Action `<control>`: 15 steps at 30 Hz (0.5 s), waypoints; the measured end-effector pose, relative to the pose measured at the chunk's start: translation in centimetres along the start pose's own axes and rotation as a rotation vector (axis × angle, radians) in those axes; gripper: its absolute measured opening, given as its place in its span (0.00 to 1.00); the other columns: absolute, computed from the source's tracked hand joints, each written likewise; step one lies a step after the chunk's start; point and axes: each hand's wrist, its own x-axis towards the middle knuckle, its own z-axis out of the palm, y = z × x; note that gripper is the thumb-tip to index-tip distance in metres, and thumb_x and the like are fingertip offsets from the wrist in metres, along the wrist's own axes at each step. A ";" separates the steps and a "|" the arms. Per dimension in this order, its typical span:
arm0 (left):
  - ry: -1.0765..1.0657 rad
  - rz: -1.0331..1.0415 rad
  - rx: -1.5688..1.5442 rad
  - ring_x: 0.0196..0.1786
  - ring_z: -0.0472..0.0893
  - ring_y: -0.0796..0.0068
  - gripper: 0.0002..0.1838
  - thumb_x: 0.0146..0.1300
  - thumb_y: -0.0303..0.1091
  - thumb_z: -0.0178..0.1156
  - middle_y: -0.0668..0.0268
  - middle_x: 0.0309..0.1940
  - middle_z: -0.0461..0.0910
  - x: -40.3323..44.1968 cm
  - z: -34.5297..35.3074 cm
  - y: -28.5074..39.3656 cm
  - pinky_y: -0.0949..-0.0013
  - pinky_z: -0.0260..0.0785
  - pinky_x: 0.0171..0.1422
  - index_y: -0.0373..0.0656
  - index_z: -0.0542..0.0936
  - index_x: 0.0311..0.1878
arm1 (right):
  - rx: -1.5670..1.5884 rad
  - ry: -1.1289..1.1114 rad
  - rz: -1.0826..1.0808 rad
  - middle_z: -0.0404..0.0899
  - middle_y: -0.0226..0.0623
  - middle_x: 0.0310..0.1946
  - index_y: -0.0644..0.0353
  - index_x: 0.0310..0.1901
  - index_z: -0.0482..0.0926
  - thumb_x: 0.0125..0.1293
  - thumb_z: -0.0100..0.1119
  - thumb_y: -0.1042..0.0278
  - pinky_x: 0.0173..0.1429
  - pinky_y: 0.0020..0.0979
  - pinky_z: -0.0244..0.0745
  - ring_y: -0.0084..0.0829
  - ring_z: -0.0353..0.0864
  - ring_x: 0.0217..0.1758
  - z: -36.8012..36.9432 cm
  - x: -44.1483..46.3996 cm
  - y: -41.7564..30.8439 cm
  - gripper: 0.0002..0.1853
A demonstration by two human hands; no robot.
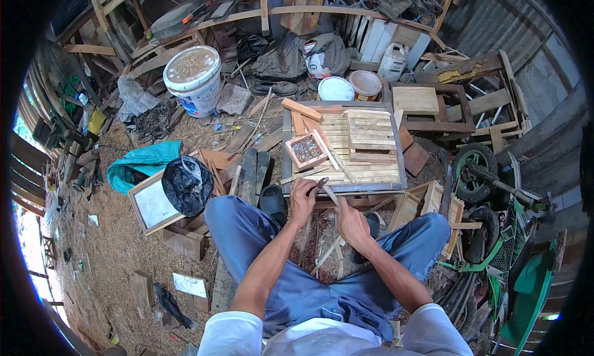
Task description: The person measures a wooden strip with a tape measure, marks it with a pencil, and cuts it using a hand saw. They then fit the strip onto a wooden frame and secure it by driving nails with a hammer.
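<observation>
Fisheye frame, black vignette, edges bowed; daylight blown out past the slats (26, 178) at left, soft even light on floor (111, 251), centre reasonably sharp.

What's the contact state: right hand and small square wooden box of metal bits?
Apart: head view shows pale wooden slats between the right hand and the box.

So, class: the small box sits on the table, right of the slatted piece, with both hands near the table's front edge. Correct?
No: the head view shows the box left of the slatted piece. It sits on the table, left hand and right hand near the front edge.
</observation>
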 end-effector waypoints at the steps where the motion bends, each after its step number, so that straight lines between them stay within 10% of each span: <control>1: -0.004 -0.001 0.001 0.44 0.78 0.61 0.04 0.53 0.25 0.65 0.61 0.35 0.83 0.0 0.0 0.0 0.61 0.65 0.53 0.39 0.84 0.33 | 0.002 0.011 -0.004 0.79 0.62 0.31 0.59 0.54 0.64 0.72 0.46 0.65 0.38 0.60 0.71 0.66 0.78 0.35 -0.6 -0.1 -0.6 0.13; 15: -0.009 -0.007 0.009 0.43 0.79 0.61 0.04 0.53 0.24 0.65 0.62 0.35 0.83 -0.1 -0.2 0.0 0.61 0.65 0.52 0.38 0.83 0.33 | 0.038 0.038 -0.023 0.77 0.63 0.28 0.59 0.54 0.65 0.72 0.46 0.66 0.36 0.59 0.68 0.66 0.77 0.34 0.2 -0.1 -0.3 0.13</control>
